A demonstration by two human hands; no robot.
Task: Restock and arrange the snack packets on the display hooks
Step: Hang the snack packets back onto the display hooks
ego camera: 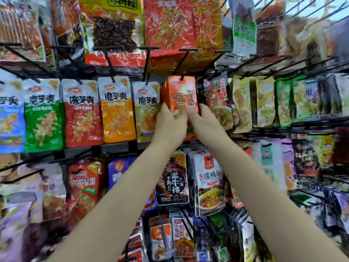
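Note:
A stack of orange snack packets (181,91) hangs from a black display hook (182,63) in the middle row of the rack. My left hand (170,123) grips the stack's lower left side, fingers curled round its edge. On the lower right side, my right hand (204,121) holds the same stack, thumb across the front packet. The bottoms of these packets are hidden behind both hands.
Left of the stack hang konjac packets in yellow (146,110), orange (117,108), red (82,112) and green (43,114). Green and yellow packets (264,101) hang to the right. Black packets (172,178) and white packets (209,184) fill the lower row. Bare hook ends (149,48) jut forward above.

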